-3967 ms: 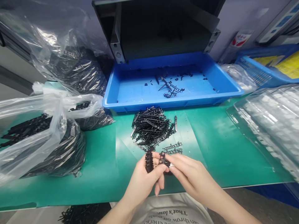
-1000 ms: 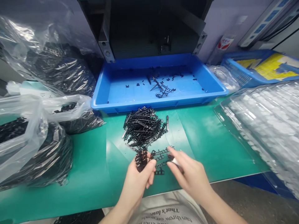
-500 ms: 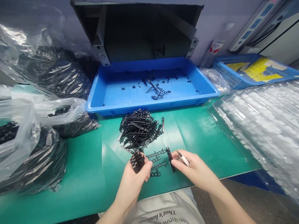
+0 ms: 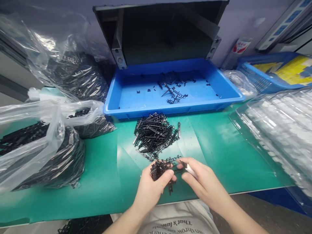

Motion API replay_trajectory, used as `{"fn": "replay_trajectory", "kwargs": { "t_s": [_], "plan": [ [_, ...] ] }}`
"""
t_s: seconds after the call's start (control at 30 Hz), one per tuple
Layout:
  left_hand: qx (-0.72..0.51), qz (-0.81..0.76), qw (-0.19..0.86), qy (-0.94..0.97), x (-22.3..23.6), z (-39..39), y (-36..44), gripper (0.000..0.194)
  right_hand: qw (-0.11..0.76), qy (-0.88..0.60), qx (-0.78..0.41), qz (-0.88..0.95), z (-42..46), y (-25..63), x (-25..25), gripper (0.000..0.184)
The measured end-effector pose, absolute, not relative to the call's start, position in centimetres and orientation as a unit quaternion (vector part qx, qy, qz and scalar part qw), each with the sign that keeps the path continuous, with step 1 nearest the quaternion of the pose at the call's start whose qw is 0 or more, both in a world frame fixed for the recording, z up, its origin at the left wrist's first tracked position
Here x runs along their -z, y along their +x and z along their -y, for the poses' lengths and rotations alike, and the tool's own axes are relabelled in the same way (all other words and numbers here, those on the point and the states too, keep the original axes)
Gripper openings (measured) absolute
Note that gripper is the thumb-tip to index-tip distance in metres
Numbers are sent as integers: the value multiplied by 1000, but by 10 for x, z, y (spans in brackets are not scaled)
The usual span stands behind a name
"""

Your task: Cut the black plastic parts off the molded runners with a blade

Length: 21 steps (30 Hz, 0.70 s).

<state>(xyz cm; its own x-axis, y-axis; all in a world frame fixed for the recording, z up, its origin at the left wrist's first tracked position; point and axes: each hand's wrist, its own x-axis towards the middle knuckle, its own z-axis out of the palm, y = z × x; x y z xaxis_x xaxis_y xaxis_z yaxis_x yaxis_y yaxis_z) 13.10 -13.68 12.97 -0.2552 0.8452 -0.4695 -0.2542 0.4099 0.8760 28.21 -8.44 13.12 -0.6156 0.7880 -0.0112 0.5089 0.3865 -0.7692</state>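
My left hand [image 4: 151,187] is wrapped round a bundle of black plastic strips [image 4: 158,169]. A dark strip [image 4: 170,188] sticks out below its fingers. Close by on the right, my right hand [image 4: 204,182] keeps a slim pointed tool with a white handle [image 4: 190,170] in its grip, thumb and forefinger apart. Whether the tool is a knife or tweezers I cannot tell. Ladder-like black pieces with rings [image 4: 175,159] lie on the green tabletop behind and between the hands, partly covered by them. Beyond is a heap of similar black parts [image 4: 156,133].
A blue tray [image 4: 146,112] with scattered black bits stands behind the heap, under a dark chute-like opening [image 4: 165,35]. Plastic bags of black parts [image 4: 73,152] crowd the left. Stacked clear trays [image 4: 280,130] and a blue basket [image 4: 255,76] are at the right.
The black strip that my right fingers held upright has left them and appears to be at my left hand's bundle. Both hands have come closer together, and the camera view has shifted left.
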Motion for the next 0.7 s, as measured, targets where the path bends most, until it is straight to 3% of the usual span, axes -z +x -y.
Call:
{"fn": "replay_trajectory", "kwargs": {
  "t_s": [0.23, 0.7],
  "plan": [
    [-476, -604, 592, 242, -133, 137, 127, 20, 139, -297, -324, 887, 81, 283, -144, 33],
    [-421, -647, 579, 261, -136, 138, 127, 15, 143, -301, -235, 913, 85, 279, -144, 35]
  ]
}}
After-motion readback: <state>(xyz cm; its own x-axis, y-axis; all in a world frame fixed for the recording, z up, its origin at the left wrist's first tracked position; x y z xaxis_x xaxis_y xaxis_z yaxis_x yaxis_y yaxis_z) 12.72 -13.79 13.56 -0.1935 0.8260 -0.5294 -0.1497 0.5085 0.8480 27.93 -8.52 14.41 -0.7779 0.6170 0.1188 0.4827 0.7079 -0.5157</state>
